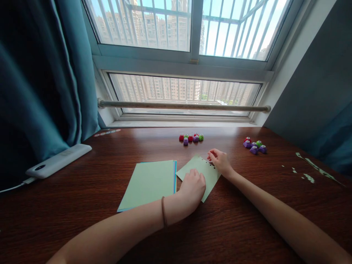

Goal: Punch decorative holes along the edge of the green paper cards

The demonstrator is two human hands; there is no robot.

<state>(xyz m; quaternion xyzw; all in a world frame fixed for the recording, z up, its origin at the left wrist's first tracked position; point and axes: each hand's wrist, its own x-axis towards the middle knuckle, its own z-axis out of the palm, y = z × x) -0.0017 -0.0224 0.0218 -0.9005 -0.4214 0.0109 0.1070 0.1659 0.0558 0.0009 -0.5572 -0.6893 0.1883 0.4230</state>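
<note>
A pale green paper sheet lies tilted on the wooden desk, with a row of small punched holes along its far right edge. My left hand rests on the sheet's near part, fingers curled down and pressing it flat. My right hand sits at the punched edge with its fingers bent and pinched together; whether it holds anything is hidden. To the left lies a stack of green and blue paper.
Two clusters of small coloured paper punches stand farther back, one in the middle and one at the right. A white power bank with a cable lies at the left. Paper scraps dot the right edge. Teal curtains flank the window.
</note>
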